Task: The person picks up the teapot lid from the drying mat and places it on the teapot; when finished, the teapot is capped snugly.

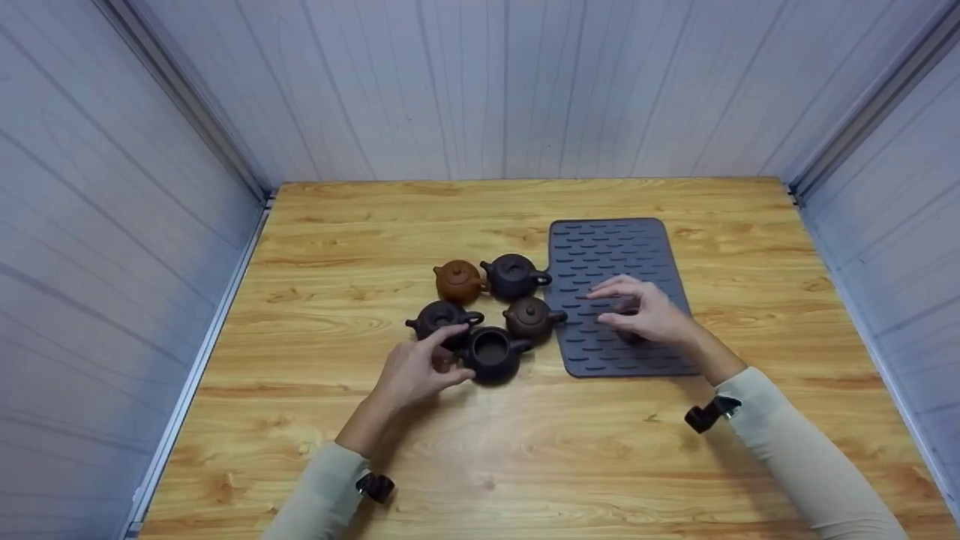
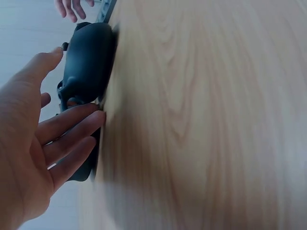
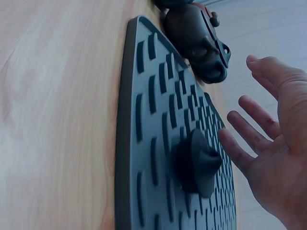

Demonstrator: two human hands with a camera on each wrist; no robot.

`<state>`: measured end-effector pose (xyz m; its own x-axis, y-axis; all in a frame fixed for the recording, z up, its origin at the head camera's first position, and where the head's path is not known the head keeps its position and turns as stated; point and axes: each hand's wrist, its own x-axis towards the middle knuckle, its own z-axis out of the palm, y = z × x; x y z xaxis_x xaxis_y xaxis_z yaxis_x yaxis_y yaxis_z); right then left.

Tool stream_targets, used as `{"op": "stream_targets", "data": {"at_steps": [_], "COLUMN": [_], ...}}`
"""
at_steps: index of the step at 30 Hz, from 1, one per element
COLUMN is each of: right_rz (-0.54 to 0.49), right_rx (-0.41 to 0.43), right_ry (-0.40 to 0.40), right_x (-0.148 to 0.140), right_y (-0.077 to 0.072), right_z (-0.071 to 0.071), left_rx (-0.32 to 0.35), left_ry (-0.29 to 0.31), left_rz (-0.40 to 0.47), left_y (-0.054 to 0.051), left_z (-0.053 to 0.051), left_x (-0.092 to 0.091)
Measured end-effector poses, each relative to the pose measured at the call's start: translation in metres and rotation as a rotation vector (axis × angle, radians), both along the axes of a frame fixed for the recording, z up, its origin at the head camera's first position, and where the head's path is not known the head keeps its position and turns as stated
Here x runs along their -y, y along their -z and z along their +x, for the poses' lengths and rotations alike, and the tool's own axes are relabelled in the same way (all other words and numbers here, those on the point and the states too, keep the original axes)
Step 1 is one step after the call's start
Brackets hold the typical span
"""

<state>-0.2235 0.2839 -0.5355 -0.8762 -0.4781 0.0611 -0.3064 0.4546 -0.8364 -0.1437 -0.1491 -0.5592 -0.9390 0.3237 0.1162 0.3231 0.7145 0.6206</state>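
In the head view a black teapot without its lid shows its round mouth, its handle pointing right. My left hand is beside its spout side, thumb and fingers spread apart; whether a fingertip touches the pot is hard to tell. Another black teapot sits just behind that hand. My right hand hovers over the grey ridged mat, its fingers extended and holding nothing. Beneath it, a dark teapot lid with a knob rests on the mat, mostly covered by the hand in the head view.
Close to the lidless pot stand a dark brown teapot, an orange-brown teapot and another black teapot. The mat lies right of the pots on the wooden table. White panel walls enclose the back and sides.
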Motion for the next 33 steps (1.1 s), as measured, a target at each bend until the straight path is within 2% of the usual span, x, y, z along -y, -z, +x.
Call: {"op": "stream_targets", "data": {"at_steps": [6, 14, 25, 33], "right_rz": [0.027, 0.054, 0.126, 0.092], "right_rx": [-0.021, -0.040, -0.003, 0.034], "right_ry": [0.010, -0.009, -0.039, -0.079], "right_x": [-0.011, -0.028, -0.053, -0.065], "right_y": [0.002, 0.001, 0.000, 0.006], "right_z": [0.003, 0.004, 0.004, 0.004], "left_rx": [-0.092, -0.175, -0.195, -0.202], "left_ry": [0.000, -0.031, -0.037, -0.034], "left_rz": [-0.050, -0.078, -0.104, -0.114], "left_y": [0.007, 0.011, 0.015, 0.015], "left_z": [-0.001, -0.003, -0.003, -0.003], "left_x": [-0.009, -0.013, -0.011, -0.010]}}
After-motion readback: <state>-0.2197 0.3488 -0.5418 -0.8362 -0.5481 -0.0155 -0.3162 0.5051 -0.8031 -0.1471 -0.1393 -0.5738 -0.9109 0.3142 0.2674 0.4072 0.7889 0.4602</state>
